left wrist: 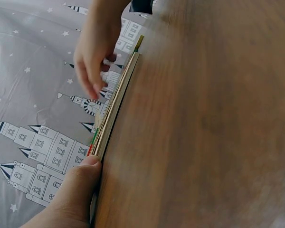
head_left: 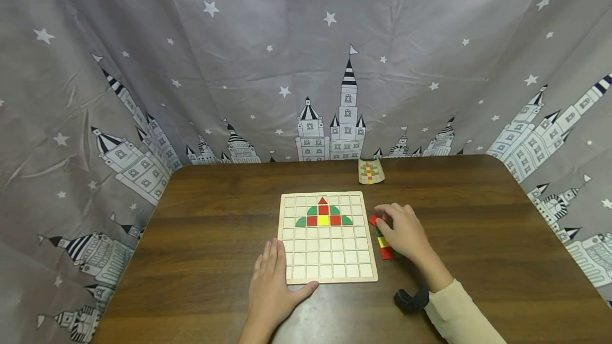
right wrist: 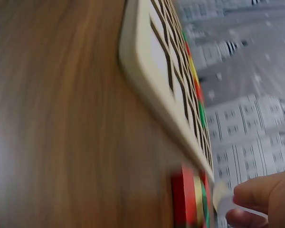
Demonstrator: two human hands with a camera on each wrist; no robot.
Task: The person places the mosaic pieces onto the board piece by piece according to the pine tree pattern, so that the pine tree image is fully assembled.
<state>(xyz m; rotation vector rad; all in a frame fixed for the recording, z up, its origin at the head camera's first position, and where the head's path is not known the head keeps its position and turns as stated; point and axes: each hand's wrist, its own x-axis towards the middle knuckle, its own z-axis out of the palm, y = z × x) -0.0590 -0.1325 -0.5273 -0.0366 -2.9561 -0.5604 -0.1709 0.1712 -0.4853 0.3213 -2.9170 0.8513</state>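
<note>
A square wooden grid board [head_left: 331, 257] lies on the table, with red, green and yellow pieces [head_left: 323, 220] set in its upper rows, topped by a red triangle. My left hand [head_left: 272, 285] rests against the board's left side, fingers straight, its thumb [left wrist: 80, 183] at the front edge. Beside the right edge is a column of loose pieces: red [head_left: 386, 253], yellow [head_left: 382, 241], green, and a red one [head_left: 372, 220] at the far end. Above that far end hovers my right hand [head_left: 404, 231], thumb and forefinger apart. Nothing shows between them in the right wrist view.
A small pattern card [head_left: 371, 172] with a coloured design lies behind the board near the table's back edge. A black band [head_left: 411, 300] is at the right wrist. Grey curtain [head_left: 287, 68] with castles and stars hangs behind the brown wooden table [head_left: 205, 259].
</note>
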